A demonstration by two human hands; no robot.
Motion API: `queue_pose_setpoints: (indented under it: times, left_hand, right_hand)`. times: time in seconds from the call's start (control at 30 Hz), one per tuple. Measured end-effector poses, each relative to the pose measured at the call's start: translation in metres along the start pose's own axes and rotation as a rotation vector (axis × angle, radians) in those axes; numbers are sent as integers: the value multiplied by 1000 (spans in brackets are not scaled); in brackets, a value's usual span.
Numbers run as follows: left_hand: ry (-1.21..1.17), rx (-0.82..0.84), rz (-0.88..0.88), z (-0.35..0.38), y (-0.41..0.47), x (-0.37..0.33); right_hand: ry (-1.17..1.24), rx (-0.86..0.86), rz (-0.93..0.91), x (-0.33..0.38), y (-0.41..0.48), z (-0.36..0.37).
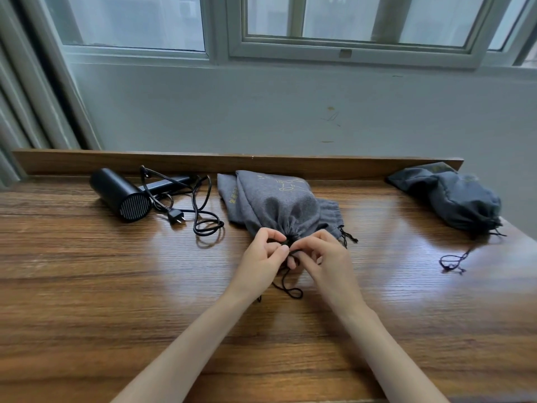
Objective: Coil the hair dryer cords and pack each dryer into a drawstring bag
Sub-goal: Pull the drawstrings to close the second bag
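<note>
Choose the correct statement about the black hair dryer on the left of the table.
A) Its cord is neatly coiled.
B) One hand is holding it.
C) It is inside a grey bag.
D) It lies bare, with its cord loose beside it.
D: the hair dryer lies uncovered on the table, its cord sprawled in loose loops, while both hands work at the grey bag.

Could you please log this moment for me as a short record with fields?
surface: wooden table
left hand: pinching the drawstring at the bag mouth
right hand: pinching the same drawstring
middle bag: bulging, mouth cinched, lying on flat bags
right bag: bulging, cinched
hair dryer: unpacked, at left
cord: loose, not coiled
</note>
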State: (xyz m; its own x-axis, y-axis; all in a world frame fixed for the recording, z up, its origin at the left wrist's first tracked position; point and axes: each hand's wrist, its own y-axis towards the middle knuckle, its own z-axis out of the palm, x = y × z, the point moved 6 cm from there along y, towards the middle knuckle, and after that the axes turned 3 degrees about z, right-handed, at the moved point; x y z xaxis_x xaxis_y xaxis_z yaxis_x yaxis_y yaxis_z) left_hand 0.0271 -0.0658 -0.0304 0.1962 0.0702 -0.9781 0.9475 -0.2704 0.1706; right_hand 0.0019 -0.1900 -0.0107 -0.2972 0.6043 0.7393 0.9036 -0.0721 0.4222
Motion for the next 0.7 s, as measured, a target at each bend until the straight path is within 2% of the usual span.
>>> queue_pose_setpoints:
  times: [0.13,0.23,0.33,0.5,0.7]
  left_hand:
    - [225,-108,5,-13,-3,7]
    - [418,-100,-22,-13,-4,10]
    - [296,-13,-47,-1,-4,11]
    - [-228,119,-284,22,-7,9]
    - [-228,132,-412,8,3,20]
  right_hand:
    - [79,-43,30,-1,9,-8]
    - [153,-35,51,-1,12,-11]
    - [239,-6,90,-3,17,-11]
    - [460,67,176,-6,21,-7]
    - [536,99,297,-20,27,-6]
